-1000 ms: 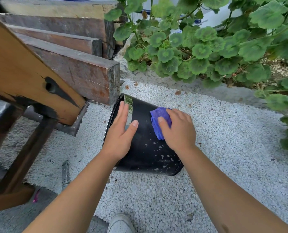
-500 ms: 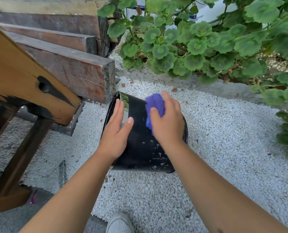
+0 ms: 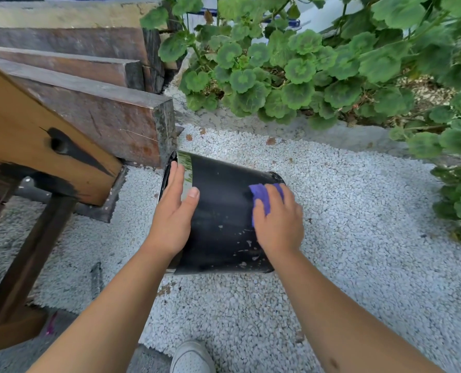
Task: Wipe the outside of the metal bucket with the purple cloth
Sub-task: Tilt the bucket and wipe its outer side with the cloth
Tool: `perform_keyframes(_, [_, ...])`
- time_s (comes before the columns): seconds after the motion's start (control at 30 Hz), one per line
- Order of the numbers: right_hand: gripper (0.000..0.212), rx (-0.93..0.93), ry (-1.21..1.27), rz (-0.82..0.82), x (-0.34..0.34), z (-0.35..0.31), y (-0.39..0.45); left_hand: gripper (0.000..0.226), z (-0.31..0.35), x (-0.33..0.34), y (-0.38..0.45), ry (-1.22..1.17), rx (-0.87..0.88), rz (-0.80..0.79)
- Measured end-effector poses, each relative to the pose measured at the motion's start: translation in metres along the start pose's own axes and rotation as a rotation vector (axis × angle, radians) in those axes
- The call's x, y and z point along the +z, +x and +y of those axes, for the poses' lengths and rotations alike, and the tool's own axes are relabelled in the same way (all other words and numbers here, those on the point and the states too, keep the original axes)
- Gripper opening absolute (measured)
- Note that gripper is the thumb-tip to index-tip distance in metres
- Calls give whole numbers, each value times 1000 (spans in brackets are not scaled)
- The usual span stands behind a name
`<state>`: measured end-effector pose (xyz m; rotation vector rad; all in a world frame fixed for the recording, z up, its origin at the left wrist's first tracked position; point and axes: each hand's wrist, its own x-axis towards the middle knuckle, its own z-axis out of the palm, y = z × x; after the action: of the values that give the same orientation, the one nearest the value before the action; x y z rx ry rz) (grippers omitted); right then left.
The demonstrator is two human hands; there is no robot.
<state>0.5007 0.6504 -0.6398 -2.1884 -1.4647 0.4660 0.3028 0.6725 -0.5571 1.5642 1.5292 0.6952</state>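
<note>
A black metal bucket (image 3: 221, 211) lies on its side on white gravel, its mouth facing left and its base to the right. My left hand (image 3: 174, 214) rests flat on the bucket's wall near the rim, fingers spread. My right hand (image 3: 277, 222) presses a purple cloth (image 3: 263, 196) against the bucket's right side close to the base. Only part of the cloth shows between my fingers. Pale flecks mark the lower wall of the bucket.
Stacked dark timber beams (image 3: 94, 114) sit just left of and behind the bucket's mouth. A wooden bench (image 3: 35, 146) with a dark leg stands at left. Leafy green plants (image 3: 318, 65) fill the back and right. My shoe (image 3: 191, 356) is at the bottom.
My right hand has slid the purple cloth from the bucket's upper middle toward its base on the right and lower. My left hand has kept its place near the rim.
</note>
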Motion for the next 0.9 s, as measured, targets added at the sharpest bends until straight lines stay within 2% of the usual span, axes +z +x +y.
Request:
perform_keyframes(0.13, [46, 78, -5, 6, 2, 18, 2, 87, 2, -9, -1, 37, 89, -116])
perform_keyframes(0.23, [46, 66, 19, 14, 5, 19, 4, 91, -7, -18, -9, 152, 220, -144])
perform_keyframes(0.33, [45, 59, 33, 24, 8, 21, 6, 95, -14, -16, -17, 270, 299, -124])
perform_keyframes(0.47, [46, 39, 90, 25, 2, 19, 14, 90, -10, -4, -15, 287, 287, -78])
perform_keyframes(0.57, [46, -56, 243, -1, -10, 4, 20, 89, -9, -1, -12, 270, 286, -68])
perform_keyframes(0.67, [48, -65, 525, 13, -19, -39, 13, 94, -5, 1, -8, 204, 286, -65])
perform_keyframes(0.73, [51, -109, 603, 34, -19, -72, -4, 99, 0, 4, -5, 131, 288, -70])
perform_keyframes(0.8, [49, -224, 510, 84, -13, -90, -22, 102, 3, 9, -3, 83, 296, -88])
perform_keyframes(0.9, [43, -378, 324, 158, -1, -83, -31, 101, 3, 13, -3, 62, 292, -89])
